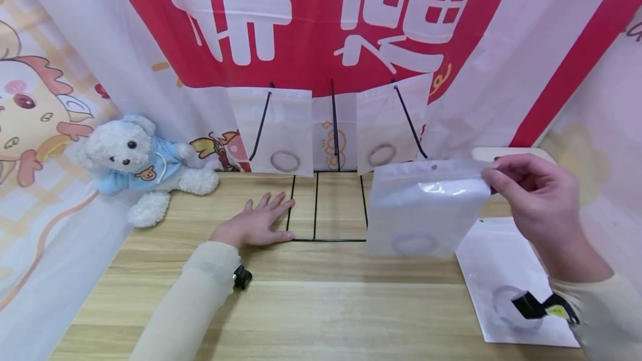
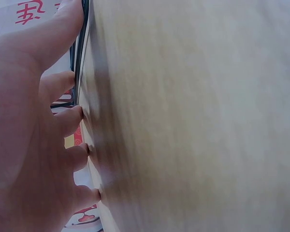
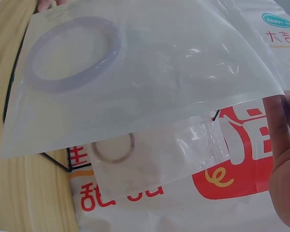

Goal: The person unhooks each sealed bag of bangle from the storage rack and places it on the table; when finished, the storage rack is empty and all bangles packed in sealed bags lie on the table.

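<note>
My right hand (image 1: pixel 541 199) pinches the upper corner of a translucent white plastic bag (image 1: pixel 426 205) between thumb and fingers. A hang hole shows at the bag's top edge, and a pale purple bangle (image 3: pixel 72 53) lies inside it. The bag hangs in front of a black wire display rack (image 1: pixel 333 240). Two similar bags, a left one (image 1: pixel 276 127) and a right one (image 1: pixel 386 116), hang from the rack's slanted prongs, each with a ring inside. With fingers spread, my left hand (image 1: pixel 261 220) rests at the left side of the rack's base, thumb and fingertips (image 2: pixel 65 82) touching down by the wire.
Another white bag (image 1: pixel 501 261) with a bangle lies on the wooden table (image 1: pixel 351 316) under my right forearm. A white teddy bear (image 1: pixel 145 163) in a blue top sits at the back left. Behind the rack hangs a red and white printed cloth (image 1: pixel 311 32).
</note>
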Tool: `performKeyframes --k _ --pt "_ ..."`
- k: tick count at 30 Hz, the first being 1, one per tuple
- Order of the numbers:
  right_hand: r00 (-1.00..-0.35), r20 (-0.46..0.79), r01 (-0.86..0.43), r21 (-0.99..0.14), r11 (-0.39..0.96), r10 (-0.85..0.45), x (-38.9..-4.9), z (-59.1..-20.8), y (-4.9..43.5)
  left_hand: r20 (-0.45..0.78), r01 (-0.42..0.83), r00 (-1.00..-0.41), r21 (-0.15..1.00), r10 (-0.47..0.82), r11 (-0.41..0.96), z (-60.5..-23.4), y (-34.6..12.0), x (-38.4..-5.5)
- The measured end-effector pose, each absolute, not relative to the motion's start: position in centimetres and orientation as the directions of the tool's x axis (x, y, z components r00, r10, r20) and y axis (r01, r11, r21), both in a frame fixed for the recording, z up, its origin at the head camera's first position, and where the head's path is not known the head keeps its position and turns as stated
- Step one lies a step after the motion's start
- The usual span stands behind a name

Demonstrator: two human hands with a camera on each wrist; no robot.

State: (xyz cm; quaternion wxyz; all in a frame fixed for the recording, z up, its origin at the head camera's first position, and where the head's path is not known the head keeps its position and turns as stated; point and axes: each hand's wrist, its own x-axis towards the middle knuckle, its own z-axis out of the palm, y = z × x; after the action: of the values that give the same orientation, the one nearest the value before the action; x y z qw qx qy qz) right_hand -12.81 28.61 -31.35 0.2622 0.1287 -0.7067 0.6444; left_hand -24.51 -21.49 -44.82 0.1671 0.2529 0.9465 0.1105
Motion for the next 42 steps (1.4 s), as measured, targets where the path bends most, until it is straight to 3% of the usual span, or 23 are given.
performKeyframes --k 8,17,22,28,35,42 --pt "-0.828 0.549 -0.535 -0.835 0.131 0.118 -11.3 -31.7 28.8 -0.256 0.441 -0.819 0.294 0.514 0.848 -45.0 -21.5 -24.6" --pt "-0.906 0.417 -0.413 -0.909 0.057 0.079 -11.7 -34.6 29.5 -0.251 0.444 -0.820 0.288 0.514 0.849 -45.0 -21.7 -24.6" --pt "-0.947 0.307 -0.281 -0.934 0.219 0.092 -13.0 -36.9 30.6 -0.253 0.442 -0.819 0.295 0.516 0.847 -45.1 -21.7 -24.6" --pt "-0.956 0.270 -0.198 -0.882 0.427 0.116 -14.6 -37.7 31.1 -0.252 0.446 -0.817 0.294 0.519 0.845 -45.1 -21.7 -24.6" --pt "-0.987 0.133 -0.068 -0.856 0.513 0.092 -16.2 -38.6 31.7 -0.252 0.448 -0.817 0.288 0.518 0.846 -45.1 -21.6 -24.6" --pt "-0.993 0.102 -0.062 -0.868 0.493 0.055 -17.4 -40.9 32.5 -0.253 0.449 -0.816 0.288 0.519 0.846 -45.1 -21.6 -24.7"
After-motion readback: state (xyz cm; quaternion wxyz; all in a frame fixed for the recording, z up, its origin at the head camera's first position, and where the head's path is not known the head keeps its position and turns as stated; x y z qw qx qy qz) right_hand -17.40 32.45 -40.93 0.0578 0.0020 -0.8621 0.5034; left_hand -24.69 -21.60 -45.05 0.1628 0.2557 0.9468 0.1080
